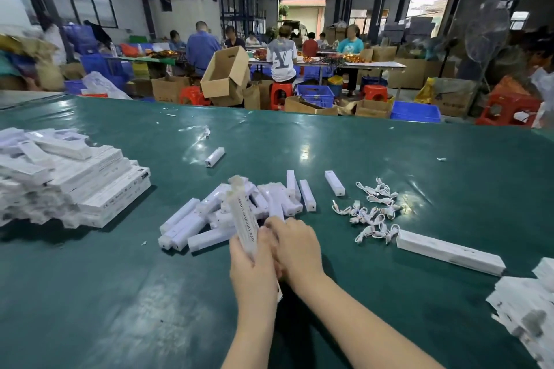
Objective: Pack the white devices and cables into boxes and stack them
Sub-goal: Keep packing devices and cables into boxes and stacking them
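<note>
My left hand (pixel 251 260) grips a long white box (pixel 243 213) that points up and away, tilted, over the green table (pixel 419 159). My right hand (pixel 295 247) curls against the box's lower part next to the left hand. Just beyond lies a heap of white devices (pixel 239 213). A tangle of white cables (pixel 373 213) sits to the right of it. One long white box (pixel 449 252) lies flat at the right. A stack of packed white boxes (pixel 69 180) stands at the left.
Flat unfolded boxes (pixel 524 308) pile up at the right edge. A single device (pixel 215 157) lies farther out, with paper scraps (pixel 204 132) beyond it. Behind the table several people sit at benches among cardboard cartons (pixel 224 75), blue crates and red stools.
</note>
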